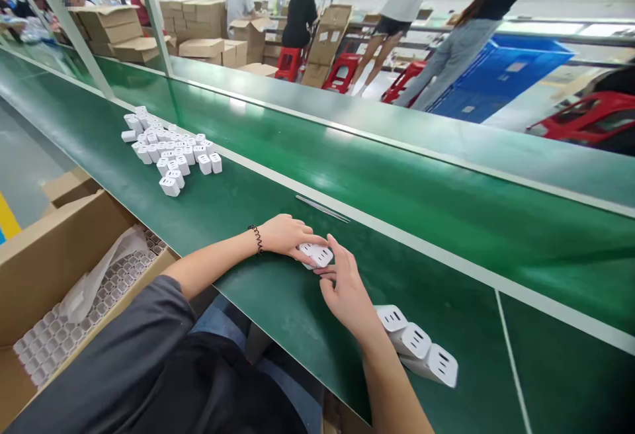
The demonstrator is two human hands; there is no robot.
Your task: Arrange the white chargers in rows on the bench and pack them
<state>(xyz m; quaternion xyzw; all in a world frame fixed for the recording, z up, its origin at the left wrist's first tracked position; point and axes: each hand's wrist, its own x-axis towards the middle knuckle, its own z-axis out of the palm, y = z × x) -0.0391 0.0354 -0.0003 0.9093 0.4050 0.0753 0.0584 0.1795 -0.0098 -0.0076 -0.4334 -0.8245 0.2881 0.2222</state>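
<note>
Between my hands, low over the green work surface, is a pair of white charger plugs (321, 257) with slots in their end faces. My left hand (285, 235) has its thumb and fingers closed around their left side. The fingers of my right hand (344, 285) curl about their right side, touching it. Near my right forearm stands a short row of three white chargers (415, 340), partly hidden by the arm. A loose cluster of several white chargers (171, 146) sits farther left. A thin tweezer-like strip (322, 208) lies just beyond my hands.
An open carton (54, 249) with rows of small pieces and a plastic sheet stands below the left edge. Metal posts (72, 30) rise from the bench. Across it are stacked boxes (193, 20), red stools (342, 71), blue crates (501, 77) and several people.
</note>
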